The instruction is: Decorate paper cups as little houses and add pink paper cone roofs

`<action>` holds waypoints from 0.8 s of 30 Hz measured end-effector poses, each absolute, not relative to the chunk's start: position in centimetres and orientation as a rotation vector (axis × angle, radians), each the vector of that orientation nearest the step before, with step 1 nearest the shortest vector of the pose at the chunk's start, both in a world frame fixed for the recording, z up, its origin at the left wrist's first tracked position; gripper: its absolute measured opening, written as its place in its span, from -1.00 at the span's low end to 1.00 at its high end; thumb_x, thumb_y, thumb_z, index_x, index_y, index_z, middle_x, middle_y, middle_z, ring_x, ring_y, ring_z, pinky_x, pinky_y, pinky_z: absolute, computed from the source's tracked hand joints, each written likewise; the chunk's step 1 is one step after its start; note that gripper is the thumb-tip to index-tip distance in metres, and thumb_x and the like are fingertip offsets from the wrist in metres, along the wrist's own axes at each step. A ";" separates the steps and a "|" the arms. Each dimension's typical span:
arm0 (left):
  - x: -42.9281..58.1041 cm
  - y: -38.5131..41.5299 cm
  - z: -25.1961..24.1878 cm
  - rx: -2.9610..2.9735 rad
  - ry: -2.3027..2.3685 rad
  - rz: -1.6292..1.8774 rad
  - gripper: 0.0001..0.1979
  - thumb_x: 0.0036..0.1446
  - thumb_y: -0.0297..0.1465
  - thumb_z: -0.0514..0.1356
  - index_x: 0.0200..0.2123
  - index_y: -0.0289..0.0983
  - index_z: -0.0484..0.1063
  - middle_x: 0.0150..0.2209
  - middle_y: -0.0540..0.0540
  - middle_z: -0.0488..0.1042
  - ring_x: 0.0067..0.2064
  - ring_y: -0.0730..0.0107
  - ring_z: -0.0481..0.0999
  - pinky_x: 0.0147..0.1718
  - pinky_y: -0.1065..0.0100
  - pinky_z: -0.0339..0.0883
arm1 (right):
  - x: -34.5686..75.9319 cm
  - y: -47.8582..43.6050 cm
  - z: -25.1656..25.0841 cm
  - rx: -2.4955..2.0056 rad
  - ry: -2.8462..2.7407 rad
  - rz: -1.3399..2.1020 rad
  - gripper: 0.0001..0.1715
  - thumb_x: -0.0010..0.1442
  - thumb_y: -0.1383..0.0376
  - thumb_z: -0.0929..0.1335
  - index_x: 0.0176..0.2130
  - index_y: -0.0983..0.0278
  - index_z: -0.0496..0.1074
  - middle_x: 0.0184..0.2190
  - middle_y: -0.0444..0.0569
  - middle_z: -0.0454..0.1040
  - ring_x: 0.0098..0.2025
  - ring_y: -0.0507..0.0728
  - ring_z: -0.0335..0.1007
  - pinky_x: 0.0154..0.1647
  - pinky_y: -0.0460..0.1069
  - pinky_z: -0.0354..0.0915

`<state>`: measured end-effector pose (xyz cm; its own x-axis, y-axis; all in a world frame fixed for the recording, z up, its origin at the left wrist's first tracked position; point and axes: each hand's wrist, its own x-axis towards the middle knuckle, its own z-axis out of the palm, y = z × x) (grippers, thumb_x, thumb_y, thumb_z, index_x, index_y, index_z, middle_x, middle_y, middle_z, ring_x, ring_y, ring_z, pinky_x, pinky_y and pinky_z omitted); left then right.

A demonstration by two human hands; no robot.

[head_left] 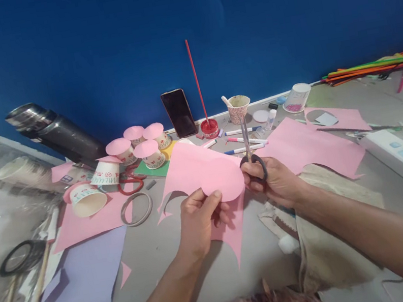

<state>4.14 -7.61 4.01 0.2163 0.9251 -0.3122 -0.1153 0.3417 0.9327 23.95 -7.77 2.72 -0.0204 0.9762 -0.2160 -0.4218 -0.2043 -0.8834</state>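
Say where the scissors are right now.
In the head view, the scissors are just right of centre, held in the right hand and pointing toward the blue wall, beside the pink paper held in the left hand.

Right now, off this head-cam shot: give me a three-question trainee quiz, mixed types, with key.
1. Which hand holds the scissors?
2. True or false: the phone lies flat on the table.
3. The left hand grips:
a) a white cup
b) a rounded piece of pink paper
c) a roll of black tape

Key:
1. The right hand.
2. False; it is propped up near the blue wall.
3. b
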 end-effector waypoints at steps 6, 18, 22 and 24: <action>3.9 -7.5 4.3 0.911 1.087 0.886 -0.73 0.02 -0.22 0.37 -0.45 -0.30 0.47 -0.63 0.02 0.47 -0.65 0.52 0.41 -0.65 0.49 0.14 | 25.0 -7.2 2.8 -1.171 -0.787 1.433 -0.41 -0.05 -0.14 0.62 -0.45 0.28 0.49 -0.52 -0.14 0.45 -0.62 -0.06 0.11 -0.60 -0.06 0.22; 3.5 -7.7 4.4 1.259 1.077 0.813 -0.71 0.17 -0.26 0.27 -0.52 -0.26 0.37 -0.66 0.04 0.39 -0.61 0.49 0.39 -0.57 0.45 0.23 | 24.8 -7.9 3.0 -1.162 -0.978 1.497 -0.49 -0.20 0.13 0.69 -0.38 0.30 0.49 -0.51 -0.19 0.39 -0.46 0.00 0.19 -0.45 -0.08 0.10; 3.2 -7.4 4.4 1.109 1.074 1.058 -0.82 0.28 -0.27 0.19 -0.13 -0.23 0.39 -0.59 0.09 0.47 -0.58 0.45 0.45 -0.54 0.45 0.23 | 24.4 -7.9 3.1 -1.161 -0.838 1.490 -0.50 -0.21 0.16 0.68 -0.37 0.31 0.50 -0.47 -0.16 0.44 -0.42 0.03 0.26 -0.40 -0.07 0.14; 3.3 -7.3 4.4 1.067 1.067 1.112 -0.76 0.26 -0.32 0.20 -0.02 -0.21 0.33 -0.47 0.07 0.53 -0.56 0.46 0.47 -0.54 0.45 0.26 | 24.3 -7.8 3.1 -1.143 -0.767 1.527 -0.49 -0.27 0.17 0.69 -0.38 0.31 0.50 -0.46 -0.13 0.47 -0.41 0.04 0.30 -0.39 -0.06 0.18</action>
<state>3.26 -7.29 4.36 0.1223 0.9869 -0.1048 -0.1452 0.1222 0.9818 24.30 -7.82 3.06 -0.0132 0.9612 -0.2757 -0.3527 -0.2625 -0.8982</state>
